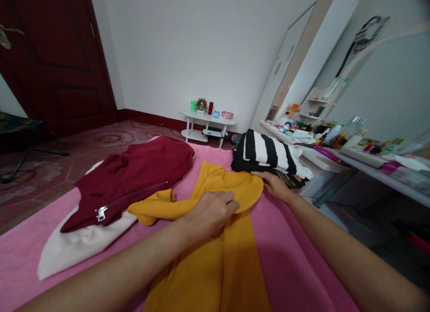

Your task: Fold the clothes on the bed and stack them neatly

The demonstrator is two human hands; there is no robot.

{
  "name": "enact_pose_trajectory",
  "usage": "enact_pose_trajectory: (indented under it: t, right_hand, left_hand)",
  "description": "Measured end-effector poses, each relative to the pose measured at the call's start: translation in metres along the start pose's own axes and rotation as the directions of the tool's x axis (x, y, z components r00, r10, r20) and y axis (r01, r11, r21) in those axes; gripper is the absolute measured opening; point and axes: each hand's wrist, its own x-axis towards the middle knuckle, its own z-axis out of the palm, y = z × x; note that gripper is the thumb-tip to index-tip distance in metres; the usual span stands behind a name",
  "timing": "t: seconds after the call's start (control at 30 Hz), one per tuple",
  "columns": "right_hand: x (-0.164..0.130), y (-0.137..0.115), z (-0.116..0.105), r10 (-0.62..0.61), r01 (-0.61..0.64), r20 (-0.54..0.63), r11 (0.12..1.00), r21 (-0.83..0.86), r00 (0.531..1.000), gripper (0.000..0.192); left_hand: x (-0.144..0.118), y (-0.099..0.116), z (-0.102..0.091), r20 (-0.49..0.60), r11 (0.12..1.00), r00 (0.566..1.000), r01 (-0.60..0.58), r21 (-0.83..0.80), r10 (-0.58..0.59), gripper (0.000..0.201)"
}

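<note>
From the head cam, the step in hand looks to me like straightening or folding the yellow garment (204,271), which lies right under the left fingers and runs back toward the wearer. The left hand (210,213) has its fingers curled down on the cloth; can't tell if they're pinching or just pressing. The right hand (276,185) has straighter fingers at the edge, grip hidden. I'd say the next move calls for a firm hold on that edge and no bunching.

It's all on a pink surface (282,258). Left of the left fingers there's a maroon garment (141,164) over a white one (83,244); just beyond the right fingers, a striped pile (268,150). Farther out: white stand (193,135) ahead, cluttered dresser (322,162) right, dark red door (60,61) far left.
</note>
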Motion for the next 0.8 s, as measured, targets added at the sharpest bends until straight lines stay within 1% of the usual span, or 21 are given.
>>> enact_pose_trajectory:
  t: [0.07, 0.1, 0.13, 0.17, 0.2, 0.27, 0.3, 0.33, 0.4, 0.43, 0.5, 0.57, 0.63, 0.67, 0.73, 0.8]
  right_hand:
    - [0.008, 0.002, -0.004, -0.069, 0.069, 0.027, 0.997, 0.015, 0.997, 0.042]
    - [0.012, 0.003, -0.005, -0.094, 0.093, 0.021, 0.995, 0.042, 0.995, 0.037]
    - [0.016, 0.003, -0.005, -0.101, 0.101, 0.001, 0.991, 0.083, 0.995, 0.033]
    - [0.019, 0.002, -0.003, -0.081, 0.084, -0.025, 0.987, 0.139, 0.996, 0.029]
    - [0.022, 0.000, -0.001, -0.033, 0.042, -0.045, 0.978, 0.206, 0.998, 0.027]
    - [0.027, -0.005, 0.007, 0.105, -0.081, -0.052, 0.937, 0.341, 0.993, 0.030]
    - [0.029, -0.009, 0.012, 0.174, -0.144, -0.050, 0.917, 0.372, 0.983, 0.032]
    - [0.032, -0.013, 0.017, 0.229, -0.194, -0.054, 0.909, 0.369, 0.972, 0.033]
    - [0.038, -0.021, 0.026, 0.284, -0.244, -0.093, 0.921, 0.304, 0.954, 0.029]
    - [0.041, -0.026, 0.030, 0.302, -0.264, -0.126, 0.931, 0.254, 0.945, 0.027]
    - [0.048, -0.034, 0.036, 0.354, -0.339, -0.182, 0.935, 0.109, 0.917, 0.023]
    - [0.053, -0.043, 0.041, 0.403, -0.433, -0.222, 0.895, -0.105, 0.888, 0.025]
    - [0.056, -0.050, 0.046, 0.435, -0.490, -0.230, 0.806, -0.331, 0.871, 0.029]
    - [0.057, -0.053, 0.048, 0.438, -0.488, -0.215, 0.773, -0.406, 0.873, 0.030]
    - [0.057, -0.058, 0.053, 0.437, -0.468, -0.186, 0.733, -0.494, 0.880, 0.028]
    - [0.055, -0.063, 0.056, 0.424, -0.454, -0.185, 0.725, -0.519, 0.887, 0.025]
  left_hand:
    - [-0.002, -0.001, -0.001, -0.066, 0.991, 0.993, 0.092, -0.102, -0.099, 0.018]
    - [-0.003, -0.002, -0.001, -0.106, 0.974, 0.982, 0.137, -0.179, -0.158, 0.016]
    - [-0.003, -0.005, -0.001, -0.139, 0.946, 0.964, 0.181, -0.270, -0.225, 0.014]
    - [-0.004, -0.009, 0.000, -0.157, 0.903, 0.942, 0.223, -0.366, -0.296, 0.013]
    - [-0.004, -0.013, 0.001, -0.167, 0.849, 0.913, 0.264, -0.458, -0.373, 0.015]
    - [-0.004, -0.026, 0.006, -0.165, 0.721, 0.833, 0.337, -0.605, -0.528, 0.023]
    - [-0.005, -0.033, 0.009, -0.153, 0.654, 0.786, 0.370, -0.660, -0.599, 0.026]
    - [-0.006, -0.040, 0.013, -0.136, 0.588, 0.736, 0.400, -0.703, -0.664, 0.027]
    - [-0.009, -0.055, 0.019, -0.077, 0.464, 0.646, 0.455, -0.760, -0.760, 0.027]
    - [-0.012, -0.063, 0.022, -0.039, 0.410, 0.614, 0.476, -0.779, -0.788, 0.026]
    - [-0.018, -0.075, 0.028, 0.021, 0.327, 0.572, 0.499, -0.802, -0.820, 0.023]
    - [-0.025, -0.085, 0.034, 0.057, 0.286, 0.543, 0.525, -0.801, -0.838, 0.021]
    - [-0.030, -0.092, 0.039, 0.067, 0.286, 0.517, 0.572, -0.768, -0.853, 0.019]
    - [-0.032, -0.095, 0.041, 0.065, 0.300, 0.510, 0.600, -0.742, -0.858, 0.018]
    - [-0.034, -0.098, 0.043, 0.047, 0.336, 0.498, 0.649, -0.682, -0.866, 0.017]
    - [-0.035, -0.098, 0.043, 0.015, 0.376, 0.494, 0.681, -0.628, -0.869, 0.019]
